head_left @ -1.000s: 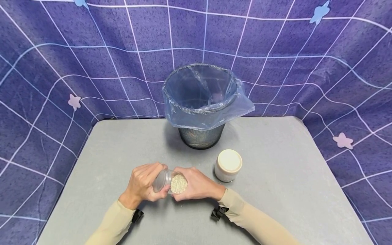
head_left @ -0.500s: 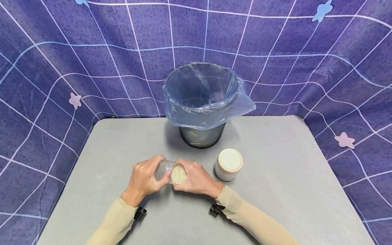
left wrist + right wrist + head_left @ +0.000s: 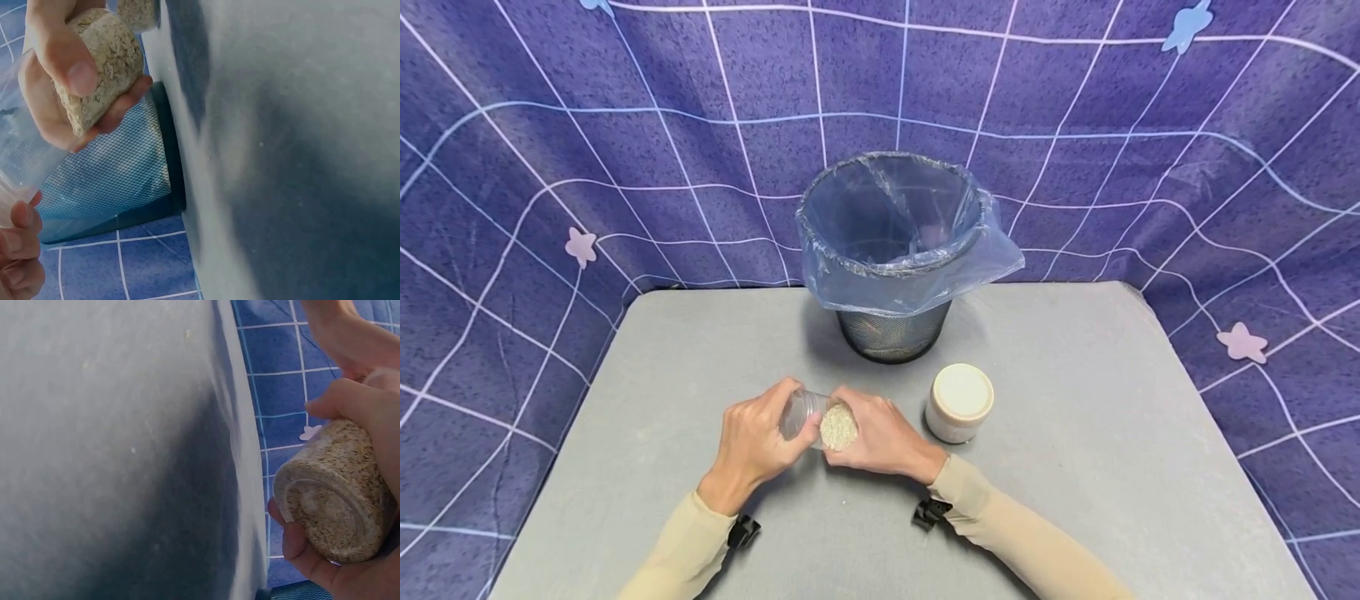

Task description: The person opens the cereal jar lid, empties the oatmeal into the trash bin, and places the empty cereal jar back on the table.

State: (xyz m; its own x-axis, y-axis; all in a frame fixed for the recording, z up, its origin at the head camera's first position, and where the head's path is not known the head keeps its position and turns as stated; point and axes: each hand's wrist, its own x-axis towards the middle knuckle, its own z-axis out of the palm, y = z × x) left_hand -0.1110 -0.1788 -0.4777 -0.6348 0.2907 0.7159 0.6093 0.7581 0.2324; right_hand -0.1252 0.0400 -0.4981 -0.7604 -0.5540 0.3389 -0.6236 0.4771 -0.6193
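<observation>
Both hands meet above the table, left of the white-topped jar (image 3: 960,402). My left hand (image 3: 752,437) grips a clear plastic piece with screw ridges (image 3: 801,411), thumb across its front. In my right hand (image 3: 883,437) is a clear jar of pale grain flakes (image 3: 838,427), tilted, touching the left-hand piece in the head view. I cannot tell whether these are one jar or two. The right wrist view shows the round base of the flake-filled jar (image 3: 331,506) between thumb and fingers. Left fingers (image 3: 22,244) curl at the left wrist view's edge.
A black mesh bin (image 3: 893,333) lined with a blue plastic bag (image 3: 880,287) stands at the table's back. The grey table (image 3: 1075,467) carries a few tiny crumbs. A purple gridded curtain (image 3: 700,83) surrounds three sides.
Both hands, with the flake jar and clear piece, have shifted slightly away from me, toward the bin, since the first frame. Between half a second ago and now they hold nearly still.
</observation>
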